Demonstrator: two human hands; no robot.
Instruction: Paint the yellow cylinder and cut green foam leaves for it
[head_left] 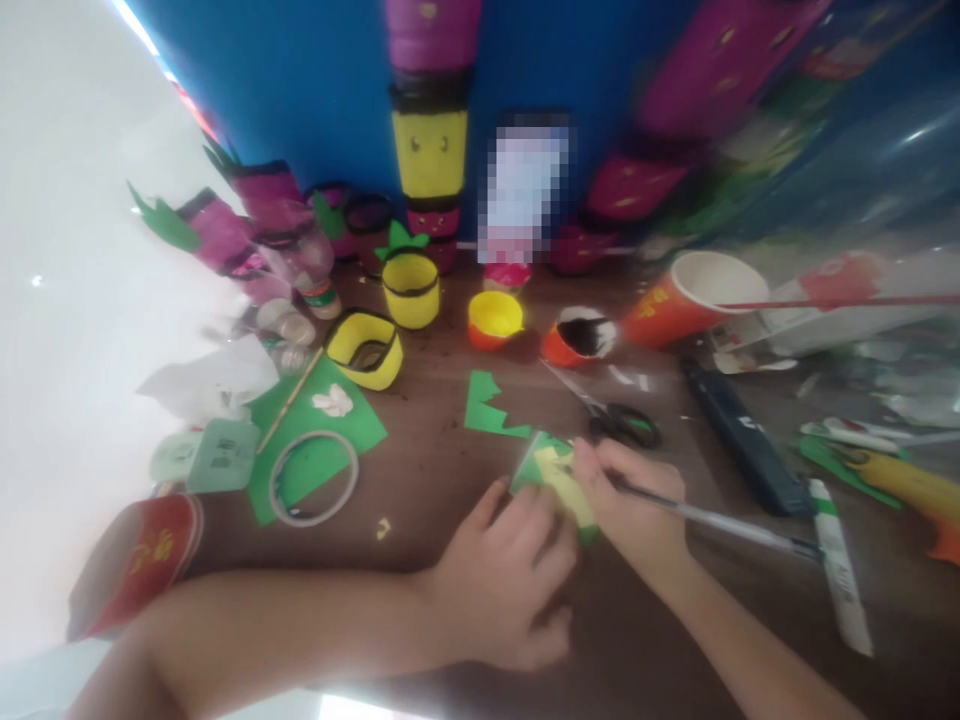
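Note:
My right hand (pixel 637 505) grips a pen (pixel 739 525) with a clear barrel. Its tip is by a small pale yellow paper cutout (pixel 559 472), partly hidden by my fingers. That cutout lies over a piece of green paper (pixel 541 442). Curled over the lower left of both papers, my left hand (pixel 517 570) holds them against the table. Just beyond my hands lie a jagged green paper scrap (pixel 487 405) and scissors with black handles (pixel 630 425).
Yellow cups with black rims (pixel 411 290) stand at the back left. Paint cups, one yellow inside (pixel 495 315) and one black inside (pixel 577 338), are at centre back. A tape roll (pixel 274 480) rests on green paper (pixel 360 425). Right are a dark box cutter (pixel 742 435) and a marker (pixel 844 580).

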